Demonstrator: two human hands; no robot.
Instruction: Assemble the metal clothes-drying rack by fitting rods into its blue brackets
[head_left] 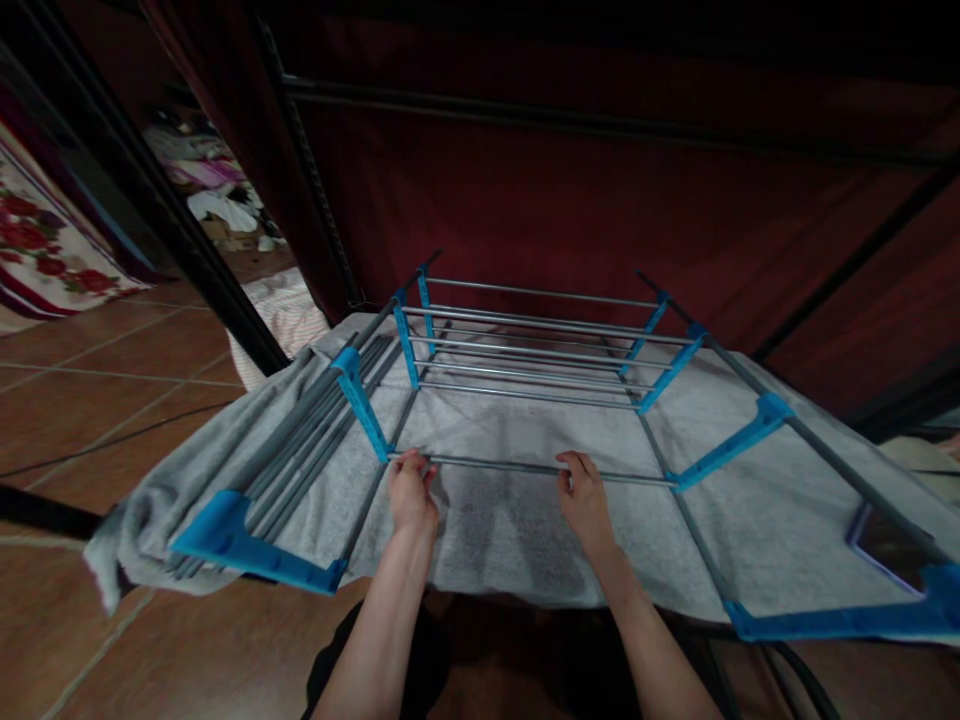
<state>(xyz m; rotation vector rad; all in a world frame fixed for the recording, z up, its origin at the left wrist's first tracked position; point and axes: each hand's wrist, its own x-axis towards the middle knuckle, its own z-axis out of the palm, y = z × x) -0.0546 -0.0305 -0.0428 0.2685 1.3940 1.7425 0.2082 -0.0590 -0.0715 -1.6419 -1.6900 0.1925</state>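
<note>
A rack frame of grey tubes and blue plastic brackets lies on a grey cloth. Its nearest thin metal rod spans from the left blue bracket to the right blue bracket. My left hand pinches this rod close to its left end. Curled around the same rod, right of its middle, is my right hand. Farther back, several rods join the rear brackets. Two front brackets, left and right, have no rod between them.
Several loose grey tubes lie along the cloth's left side. A phone-like object rests at the right, partly behind a tube. Dark metal posts and a dark red curtain stand around. Fabrics and a box lie back left.
</note>
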